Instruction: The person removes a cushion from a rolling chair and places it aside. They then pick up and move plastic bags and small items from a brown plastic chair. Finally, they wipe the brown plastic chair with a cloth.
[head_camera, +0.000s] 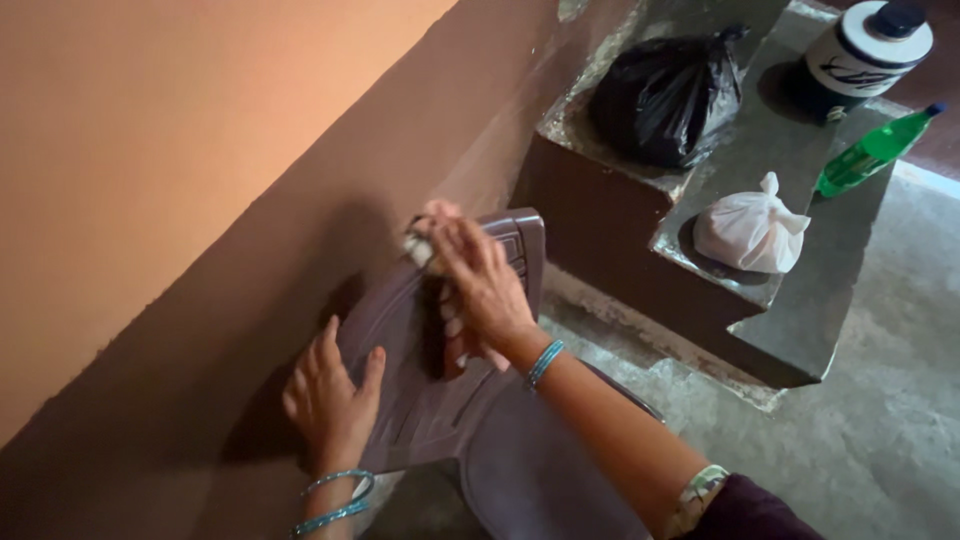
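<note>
In the head view, a brown plastic chair (440, 400) leans against the orange wall (150, 150) at near centre. The left hand (330, 400) lies flat on its backrest, fingers spread wide, bracing it. The right hand (480, 285) pinches a small pale cloth (420, 250) (blurred, probably a rag) at the chair's top edge. It appears to be a wiping step; the next stroke likely calls for steady bracing. Far right, steps (780, 330) carry a black bag (665, 95), a white bag (750, 232) and a green bottle (870, 152).
</note>
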